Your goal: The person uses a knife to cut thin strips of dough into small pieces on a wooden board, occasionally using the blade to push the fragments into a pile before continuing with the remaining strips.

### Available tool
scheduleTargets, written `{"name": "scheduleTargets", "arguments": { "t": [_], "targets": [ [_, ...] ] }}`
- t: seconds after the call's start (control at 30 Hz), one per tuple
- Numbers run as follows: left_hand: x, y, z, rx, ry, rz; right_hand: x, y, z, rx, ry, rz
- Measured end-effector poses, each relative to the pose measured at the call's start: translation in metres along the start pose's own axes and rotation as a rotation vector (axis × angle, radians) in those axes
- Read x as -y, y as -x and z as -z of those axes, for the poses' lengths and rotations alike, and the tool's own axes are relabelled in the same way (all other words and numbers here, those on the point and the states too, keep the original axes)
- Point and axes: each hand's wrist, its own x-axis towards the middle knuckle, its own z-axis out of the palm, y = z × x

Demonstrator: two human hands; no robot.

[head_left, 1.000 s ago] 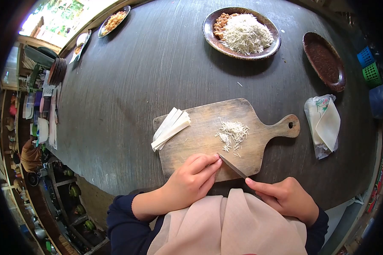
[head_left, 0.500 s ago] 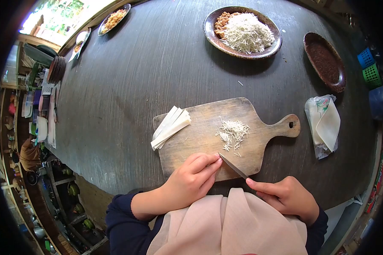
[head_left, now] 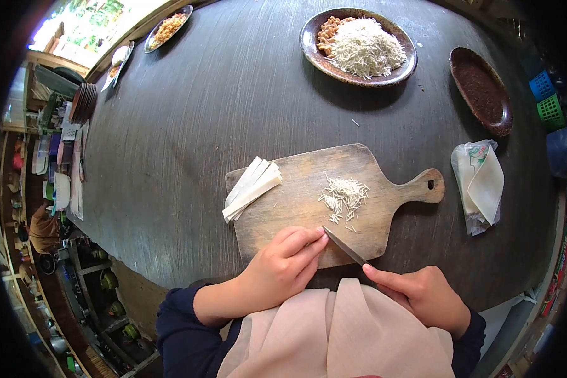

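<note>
A wooden cutting board [head_left: 296,201] lies on the dark table near me. At its left edge rest several white flat strips [head_left: 253,189], and right of its middle is a small pile of thin white shreds [head_left: 345,196]. My left hand [head_left: 290,261] is closed at the board's near edge, its fingertips at the knife's tip; what it pinches, if anything, is hidden. The knife [head_left: 346,246] points up and left, its blade over the near edge of the board. My right hand [head_left: 419,291] is wrapped round the knife's handle.
Beyond the board, a round plate [head_left: 309,55] holds white shreds and brown pieces. To the right are an empty oval dish [head_left: 483,91] and a plastic packet [head_left: 477,186] with white sheets. Two small dishes, one with fried bits [head_left: 169,30], stand far left.
</note>
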Motion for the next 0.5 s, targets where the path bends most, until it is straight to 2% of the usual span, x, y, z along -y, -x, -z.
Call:
{"name": "scheduleTargets", "arguments": {
  "t": [0.17,0.5],
  "targets": [
    [-0.0004,-0.0001,0.0003,0.0,-0.007,0.002,0.0001,0.0012,-0.0019,-0.001,0.078,0.018],
    [-0.0007,-0.0013,0.0022,0.015,0.01,-0.001,-0.0034,-0.0005,-0.0022,-0.059,0.041,0.045]
  ]
}}
